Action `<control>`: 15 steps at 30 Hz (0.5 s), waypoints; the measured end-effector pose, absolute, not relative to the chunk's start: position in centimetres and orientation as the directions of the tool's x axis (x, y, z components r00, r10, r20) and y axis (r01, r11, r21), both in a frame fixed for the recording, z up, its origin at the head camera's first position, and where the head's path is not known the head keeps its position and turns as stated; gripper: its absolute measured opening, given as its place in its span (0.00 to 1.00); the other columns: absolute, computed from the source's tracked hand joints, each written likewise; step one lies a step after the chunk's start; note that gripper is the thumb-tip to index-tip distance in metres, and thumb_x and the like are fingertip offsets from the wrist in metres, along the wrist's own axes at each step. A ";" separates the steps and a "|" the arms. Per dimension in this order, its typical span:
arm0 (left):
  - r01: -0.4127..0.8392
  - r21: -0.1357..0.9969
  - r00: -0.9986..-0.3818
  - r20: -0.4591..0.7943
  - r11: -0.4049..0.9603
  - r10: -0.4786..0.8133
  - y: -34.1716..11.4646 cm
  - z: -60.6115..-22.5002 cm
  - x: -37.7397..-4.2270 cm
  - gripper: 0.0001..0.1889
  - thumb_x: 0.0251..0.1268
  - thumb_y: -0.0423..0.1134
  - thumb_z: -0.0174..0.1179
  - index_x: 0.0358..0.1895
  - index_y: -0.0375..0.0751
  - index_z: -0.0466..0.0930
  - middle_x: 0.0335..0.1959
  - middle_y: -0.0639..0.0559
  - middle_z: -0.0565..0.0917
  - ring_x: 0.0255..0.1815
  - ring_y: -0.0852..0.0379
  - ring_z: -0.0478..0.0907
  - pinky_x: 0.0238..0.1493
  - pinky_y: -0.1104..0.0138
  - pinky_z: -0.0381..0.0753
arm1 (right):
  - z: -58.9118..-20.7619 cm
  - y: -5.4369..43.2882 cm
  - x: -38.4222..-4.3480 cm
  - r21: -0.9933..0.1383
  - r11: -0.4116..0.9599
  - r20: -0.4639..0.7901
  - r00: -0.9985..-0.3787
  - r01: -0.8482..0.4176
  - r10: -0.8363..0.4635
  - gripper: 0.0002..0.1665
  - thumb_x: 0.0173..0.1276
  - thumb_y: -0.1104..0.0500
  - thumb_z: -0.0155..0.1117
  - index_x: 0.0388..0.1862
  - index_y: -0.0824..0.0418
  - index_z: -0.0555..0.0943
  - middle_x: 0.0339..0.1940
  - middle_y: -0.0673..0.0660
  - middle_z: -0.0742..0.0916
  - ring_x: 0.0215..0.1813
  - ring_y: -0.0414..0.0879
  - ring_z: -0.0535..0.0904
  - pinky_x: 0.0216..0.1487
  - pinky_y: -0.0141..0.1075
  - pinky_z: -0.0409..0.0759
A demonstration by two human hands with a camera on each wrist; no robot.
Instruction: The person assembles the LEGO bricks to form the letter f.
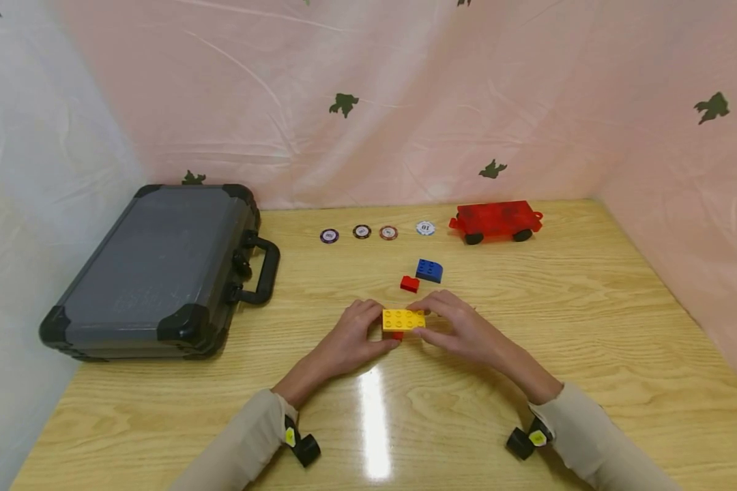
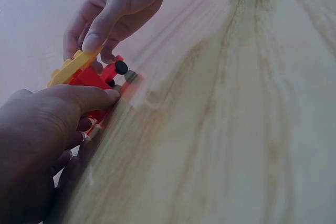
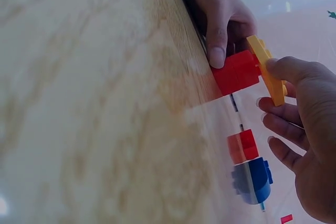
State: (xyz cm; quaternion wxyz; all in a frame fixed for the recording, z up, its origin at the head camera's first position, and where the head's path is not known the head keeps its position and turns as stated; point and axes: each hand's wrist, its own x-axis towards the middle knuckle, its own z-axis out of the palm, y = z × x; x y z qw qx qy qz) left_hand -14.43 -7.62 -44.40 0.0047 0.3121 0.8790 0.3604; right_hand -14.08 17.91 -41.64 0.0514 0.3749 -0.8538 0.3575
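Observation:
My right hand (image 1: 460, 329) pinches a flat yellow building brick (image 1: 403, 319) between thumb and fingers. Below it, my left hand (image 1: 353, 337) grips red building bricks (image 3: 236, 73) low on the table. In the right wrist view the yellow brick sits tilted against the top of the red ones; whether the studs are pressed in, I cannot tell. The left thumb lies along the red side. Just behind the hands are a small red brick (image 1: 409, 284) and a blue brick with a curved end (image 1: 429, 270).
A red toy wagon base (image 1: 497, 218) with black wheels stands at the back right. Several poker chips, among them a white one (image 1: 426, 228), lie in a row at the back. A grey hard case (image 1: 153, 259) with black corners takes up the left of the wooden table (image 1: 589, 307).

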 end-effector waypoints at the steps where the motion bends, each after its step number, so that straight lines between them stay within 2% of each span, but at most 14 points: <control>1: 0.543 0.638 -0.806 0.214 0.546 0.551 -7.6 -44.4 -14.4 0.18 0.64 0.45 0.74 0.50 0.40 0.81 0.50 0.50 0.81 0.48 0.53 0.71 0.51 0.57 0.72 | -41.7 17.9 -14.1 -0.570 0.466 0.355 -0.714 -0.677 -0.603 0.23 0.64 0.63 0.77 0.58 0.61 0.84 0.53 0.53 0.85 0.52 0.46 0.78 0.54 0.46 0.81; 15: 0.540 0.645 -0.807 0.214 0.540 0.551 -7.6 -44.4 -14.4 0.17 0.64 0.45 0.74 0.50 0.41 0.81 0.48 0.52 0.81 0.46 0.54 0.69 0.49 0.58 0.70 | -41.5 17.8 -14.0 -0.541 0.477 0.352 -0.701 -0.693 -0.620 0.22 0.66 0.62 0.76 0.59 0.61 0.84 0.51 0.52 0.85 0.53 0.47 0.78 0.55 0.47 0.80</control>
